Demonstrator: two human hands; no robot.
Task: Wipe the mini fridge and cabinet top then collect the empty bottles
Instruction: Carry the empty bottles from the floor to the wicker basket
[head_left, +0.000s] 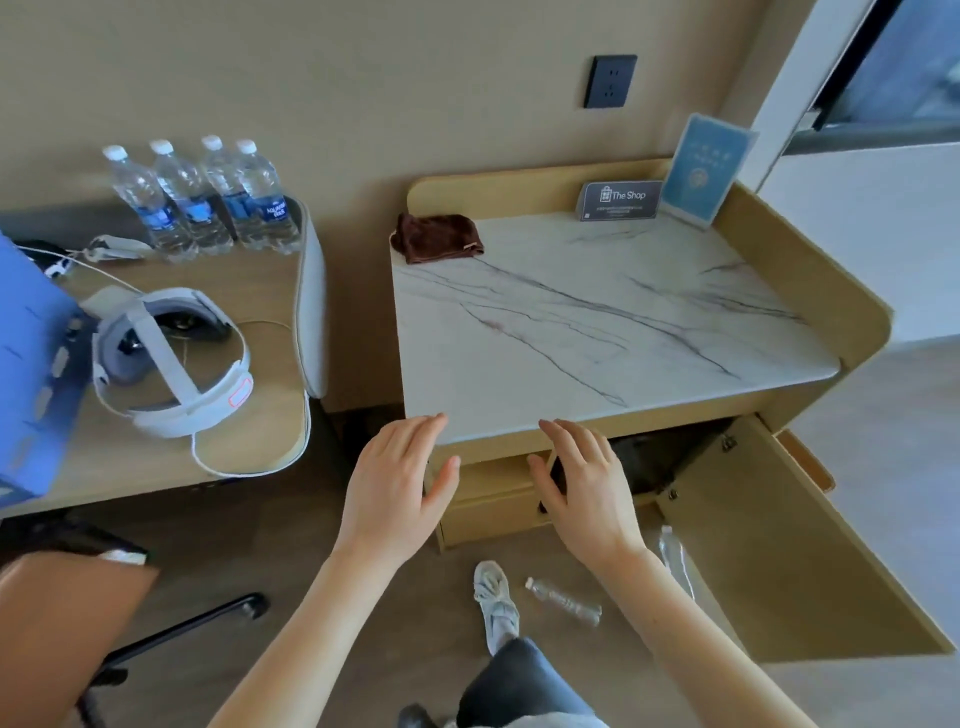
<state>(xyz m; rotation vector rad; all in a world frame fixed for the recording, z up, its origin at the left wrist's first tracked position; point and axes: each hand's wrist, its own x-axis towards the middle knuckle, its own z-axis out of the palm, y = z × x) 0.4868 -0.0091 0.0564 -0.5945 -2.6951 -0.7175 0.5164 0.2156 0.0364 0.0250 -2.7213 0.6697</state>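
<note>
Cloth is well apart from both hands. Left hand spreads empty at the near edge of the cabinet top. Right hand spreads beside it, a dark shape under its thumb, held or not I cannot tell. Brown and crumpled at the far left corner, the cloth looks soft, light, limp: pinch its bunched middle.

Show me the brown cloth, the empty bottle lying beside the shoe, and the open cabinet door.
brown cloth (435, 238), head view, middle of the crumpled fabric.
empty bottle (563, 601), head view, middle of its clear body.
cabinet door (779, 545), head view, its bare inner face.
</note>
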